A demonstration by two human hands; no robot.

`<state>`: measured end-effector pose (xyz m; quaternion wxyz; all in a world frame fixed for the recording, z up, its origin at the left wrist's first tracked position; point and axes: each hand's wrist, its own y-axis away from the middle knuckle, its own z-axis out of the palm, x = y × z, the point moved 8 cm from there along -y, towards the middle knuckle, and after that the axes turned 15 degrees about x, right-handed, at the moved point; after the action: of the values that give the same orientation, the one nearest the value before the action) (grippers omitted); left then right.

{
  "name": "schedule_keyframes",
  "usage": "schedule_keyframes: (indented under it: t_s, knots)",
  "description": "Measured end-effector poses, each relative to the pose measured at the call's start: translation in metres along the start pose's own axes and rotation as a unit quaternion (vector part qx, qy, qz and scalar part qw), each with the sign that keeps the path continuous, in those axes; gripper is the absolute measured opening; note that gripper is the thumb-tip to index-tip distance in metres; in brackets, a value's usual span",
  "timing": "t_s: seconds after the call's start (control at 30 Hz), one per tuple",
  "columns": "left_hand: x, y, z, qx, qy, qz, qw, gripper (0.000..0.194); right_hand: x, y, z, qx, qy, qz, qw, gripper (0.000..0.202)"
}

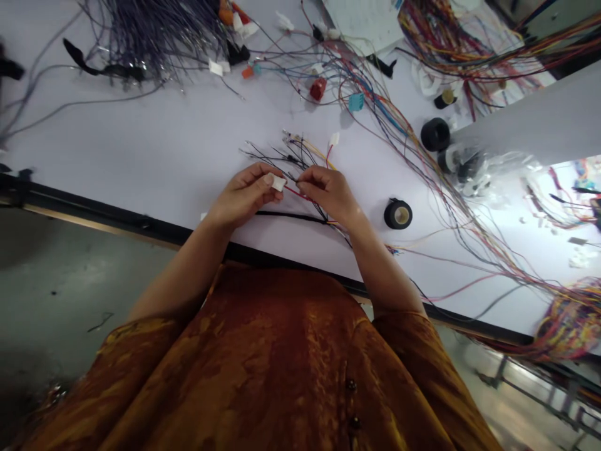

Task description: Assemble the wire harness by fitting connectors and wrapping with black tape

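My left hand (248,194) pinches a small white plastic connector (278,182) between thumb and fingers. A red wire (297,192) runs from the connector toward my right hand. Just to its right, my right hand (328,191) is closed with its fingertips on a thin dark wire (292,178); the exact tip is hidden by the fingers. Black and yellow wires with metal terminals (286,136) fan out on the table beyond both hands. Another white connector (334,139) on a red wire lies behind my right hand. A black taped cable (291,215) passes below the hands.
A black tape roll (398,213) lies right of my right arm. Long coloured wires (404,131) cross the table's right side. Purple wires (159,37) are heaped at the back left. Red (318,89) and light-blue connectors (355,102) lie behind. A dark edge (188,237) borders the table's front.
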<state>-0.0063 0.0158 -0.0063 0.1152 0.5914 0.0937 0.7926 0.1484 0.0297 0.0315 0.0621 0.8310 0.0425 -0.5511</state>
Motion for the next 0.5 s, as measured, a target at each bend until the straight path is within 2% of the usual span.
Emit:
schedule_keyframes:
  t_s: [0.17,0.3,0.5]
  knots:
    - [-0.010,-0.006,-0.003,0.048,0.084,-0.053,0.994,0.031,-0.010,0.001,0.002,0.002,0.005,-0.015,1.000,0.015]
    - [-0.015,-0.006,-0.005,0.065,0.103,-0.079,0.989,0.035,-0.010,0.003,0.003,0.011,0.023,-0.014,1.000,0.016]
    - [-0.014,-0.005,-0.007,0.072,0.074,-0.053,0.993,0.034,-0.008,0.003,0.004,0.009,0.029,-0.008,1.000,0.016]
